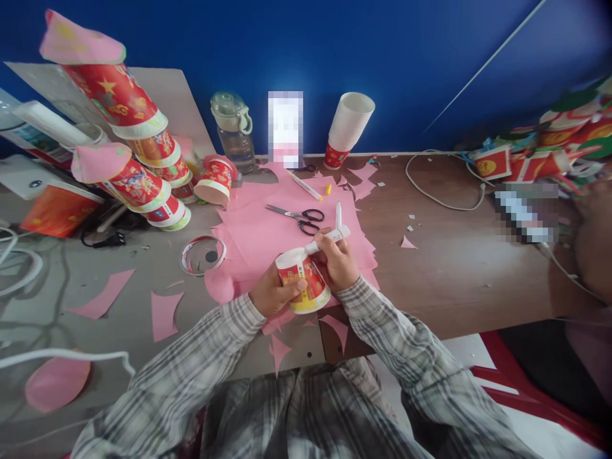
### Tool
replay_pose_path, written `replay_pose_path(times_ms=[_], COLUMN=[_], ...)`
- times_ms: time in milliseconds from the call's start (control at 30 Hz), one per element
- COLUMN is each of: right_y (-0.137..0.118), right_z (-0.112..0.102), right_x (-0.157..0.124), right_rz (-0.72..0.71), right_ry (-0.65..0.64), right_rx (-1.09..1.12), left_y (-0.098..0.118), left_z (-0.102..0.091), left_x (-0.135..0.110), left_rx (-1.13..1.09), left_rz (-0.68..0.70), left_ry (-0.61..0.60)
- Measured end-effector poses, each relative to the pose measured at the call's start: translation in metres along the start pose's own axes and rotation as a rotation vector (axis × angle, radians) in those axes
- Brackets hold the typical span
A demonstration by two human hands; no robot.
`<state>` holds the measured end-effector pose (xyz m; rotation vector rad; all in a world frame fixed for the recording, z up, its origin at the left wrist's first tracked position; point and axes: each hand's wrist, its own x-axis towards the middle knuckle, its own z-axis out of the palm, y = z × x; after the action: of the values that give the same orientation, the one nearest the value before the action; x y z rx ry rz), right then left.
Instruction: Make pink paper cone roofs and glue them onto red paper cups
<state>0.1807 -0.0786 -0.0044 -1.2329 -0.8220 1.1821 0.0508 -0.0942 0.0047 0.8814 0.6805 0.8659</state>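
My left hand (275, 290) is wrapped round a red patterned paper cup (310, 290), which it holds tilted above the pink paper. Yellow colouring shows along the cup's wider rim. In my right hand (338, 258) is a white marker (335, 237), its tip end at the cup's narrower white end. Beneath and beyond my hands lie sheets of pink paper (248, 223). Black-handled scissors (296, 215) rest on them, along with a white marker with a yellow end (306, 187) and a yellow cap (327, 189). Another white pen (339, 215) stands just beyond my right hand.
Cup rockets with pink cones (109, 95) stand at the left, near a water bottle (234, 134). A tape roll (203, 256) lies left of the paper. Stacked paper cups (349, 124) stand at the back. Rightward are a white cable (415, 185), a phone (521, 217) and a person's arm (595, 248).
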Motion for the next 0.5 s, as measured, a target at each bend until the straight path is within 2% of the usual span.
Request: replay_pose_path(times_ms=[100,167,267,400,500], right_y=[-0.003,-0.005,-0.005,-0.004,-0.004], right_z=[0.005,0.006,0.006,0.002,0.000], right_x=[0.000,0.000,-0.001,-0.002,0.000], right_rz=[0.175,0.239,0.274,0.311,0.282], right_ry=[-0.019,0.003,0.001,-0.092,-0.142], right_rx=[0.269,0.398,0.511,0.562,0.596], left_y=[0.002,0.003,0.006,0.010,0.012], left_z=[-0.002,-0.002,-0.001,0.002,0.002], left_x=[0.001,0.001,0.001,0.001,0.001], left_rx=[0.006,0.008,-0.025,-0.087,-0.116], left_rz=[-0.020,-0.032,-0.060,-0.096,-0.105], left_ry=[-0.073,-0.111,-0.143,-0.159,-0.170])
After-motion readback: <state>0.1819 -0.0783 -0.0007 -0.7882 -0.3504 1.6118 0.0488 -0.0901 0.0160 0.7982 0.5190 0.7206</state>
